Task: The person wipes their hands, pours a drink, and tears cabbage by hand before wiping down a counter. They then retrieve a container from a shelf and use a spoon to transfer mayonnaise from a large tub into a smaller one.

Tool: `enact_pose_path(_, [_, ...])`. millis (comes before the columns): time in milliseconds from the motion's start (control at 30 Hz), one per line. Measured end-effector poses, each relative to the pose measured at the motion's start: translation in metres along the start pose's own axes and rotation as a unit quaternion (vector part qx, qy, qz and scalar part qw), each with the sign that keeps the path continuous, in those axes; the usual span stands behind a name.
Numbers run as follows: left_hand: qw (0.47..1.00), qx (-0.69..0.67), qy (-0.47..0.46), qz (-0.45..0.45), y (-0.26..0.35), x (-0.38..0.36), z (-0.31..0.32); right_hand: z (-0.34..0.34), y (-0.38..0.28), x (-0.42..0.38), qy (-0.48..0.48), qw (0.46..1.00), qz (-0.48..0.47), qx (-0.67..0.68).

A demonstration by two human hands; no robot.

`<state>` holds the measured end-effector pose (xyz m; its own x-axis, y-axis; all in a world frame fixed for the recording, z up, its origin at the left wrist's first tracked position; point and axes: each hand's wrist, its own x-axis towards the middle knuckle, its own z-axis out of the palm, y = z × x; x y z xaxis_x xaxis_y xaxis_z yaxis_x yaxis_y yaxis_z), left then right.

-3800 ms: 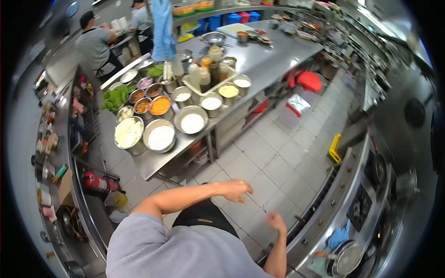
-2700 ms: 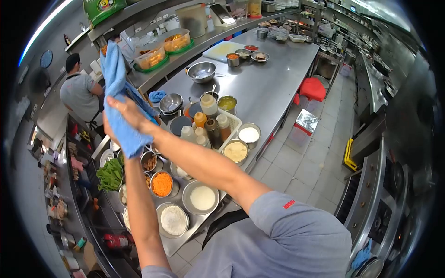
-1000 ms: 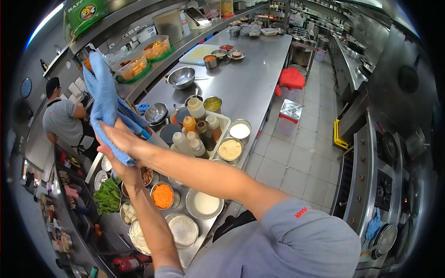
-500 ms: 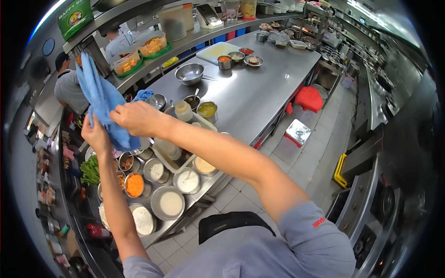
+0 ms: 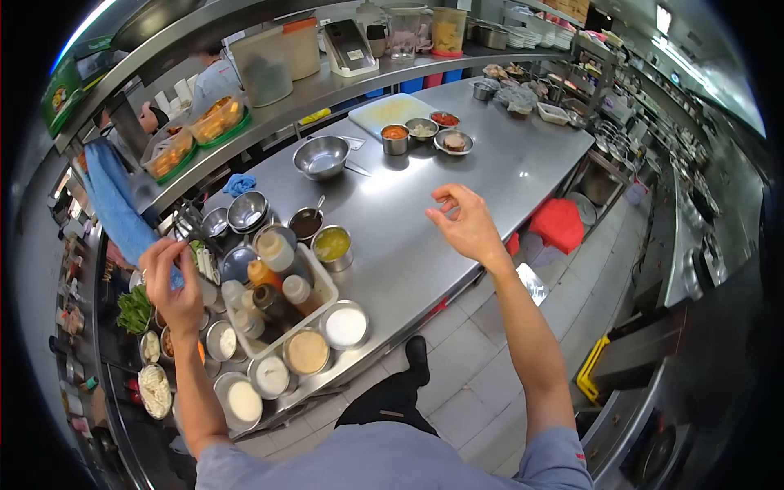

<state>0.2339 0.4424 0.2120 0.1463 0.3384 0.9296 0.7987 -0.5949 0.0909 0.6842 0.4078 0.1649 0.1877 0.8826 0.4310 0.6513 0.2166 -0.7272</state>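
Observation:
A blue cloth (image 5: 117, 198) hangs from the shelf post at the left, and its lower end drops behind my left hand (image 5: 173, 286). The fingers of that hand are loosely bent and apart, close to the cloth and above the metal tins; no grip on the cloth shows. Over the steel table (image 5: 392, 253), my right hand (image 5: 467, 229) is raised with curled, parted fingers and nothing in them. Between the two hands stands a white bin (image 5: 328, 286) of squeeze bottles (image 5: 296, 288). Beside it sit a pot of yellow-green sauce (image 5: 331, 243) and a pot of dark sauce (image 5: 305, 222).
Tins of white and tan contents (image 5: 308, 351) line the table's near edge. Farther back are a steel bowl (image 5: 322, 158), a cutting board (image 5: 392, 113) and small pots (image 5: 395, 139). An overhead shelf (image 5: 269, 102) carries tubs. A red-covered container (image 5: 558, 225) stands on the floor.
My right hand has let go of the blue cloth and swung right over the table. My left hand has lowered from it. The cloth now hangs at the post, and the view has turned rightward.

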Motion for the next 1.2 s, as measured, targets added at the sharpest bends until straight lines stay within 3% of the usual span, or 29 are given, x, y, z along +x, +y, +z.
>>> enact_pose_path(100, [0.992,-0.091,-0.082,-0.011,0.042,0.035,0.074,-0.01,0.045,0.064,-0.007,1.0,0.006,0.011])
enact_pose_path(300, [0.969,-0.189,-0.113,0.11,0.097,0.132,0.245,-0.027,0.104,0.209,-0.001,0.998,-0.058,0.008])
enact_pose_path(400, [0.966,-0.176,-0.122,0.145,0.116,0.192,0.315,-0.033,0.094,0.277,0.004,0.998,-0.026,0.048])
enact_pose_path(633, [0.987,-0.031,-0.042,0.15,0.119,0.316,0.446,0.006,0.111,0.416,0.014,0.992,-0.063,0.109])
enact_pose_path(833, [0.977,0.082,-0.169,0.105,0.129,0.353,0.47,0.03,0.111,0.454,0.027,0.979,-0.136,0.146])
enact_pose_path(933, [0.963,0.13,-0.15,0.182,0.136,0.359,0.481,0.028,0.114,0.462,0.031,0.965,-0.199,0.17])
enact_pose_path(1033, [0.931,0.225,-0.075,0.279,0.152,0.363,0.482,0.019,0.119,0.473,0.011,0.974,-0.199,0.108])
enact_pose_path(1167, [0.927,0.248,-0.013,0.281,0.162,0.365,0.451,0.008,0.136,0.474,0.012,0.972,-0.209,0.105])
enact_pose_path(1200, [0.948,0.204,-0.084,0.228,0.173,0.366,0.425,-0.01,0.13,0.463,0.001,0.976,-0.197,0.093])
